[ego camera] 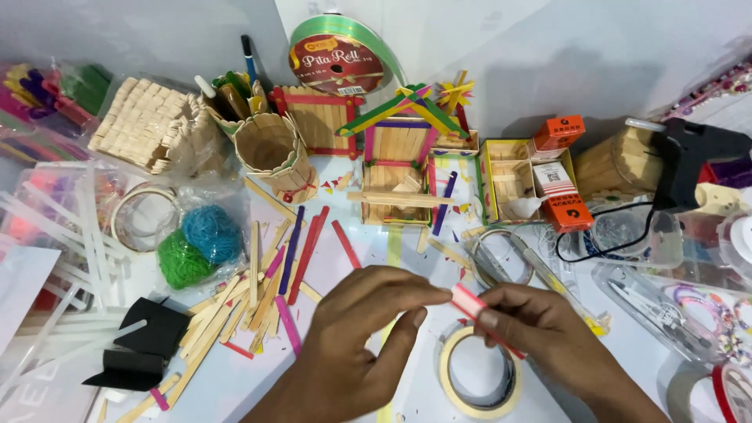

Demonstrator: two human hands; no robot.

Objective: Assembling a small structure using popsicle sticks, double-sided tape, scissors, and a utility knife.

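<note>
1. Fingertips of both hands meet on a small flat red-pink craft stick [468,301], held just above the white table [235,384].
2. The right hand [540,325] pinches the stick's near end between thumb and forefinger, the other fingers curled under it.
3. The left hand [356,337] reaches across with its forefinger stretched out to touch the stick's upper end; its thumb points the same way below, so the fingers are closed lightly on the stick rather than spread.
4. Just beneath the hands lies a roll of beige masking tape [478,376], flat on the table.
5. To the left, a loose pile of plain and coloured wooden craft sticks [258,298] is scattered.
6. Farther back stands a small house built of craft sticks with a green and purple roof [398,149], and beside it a round stick-built cup [276,153].
</note>
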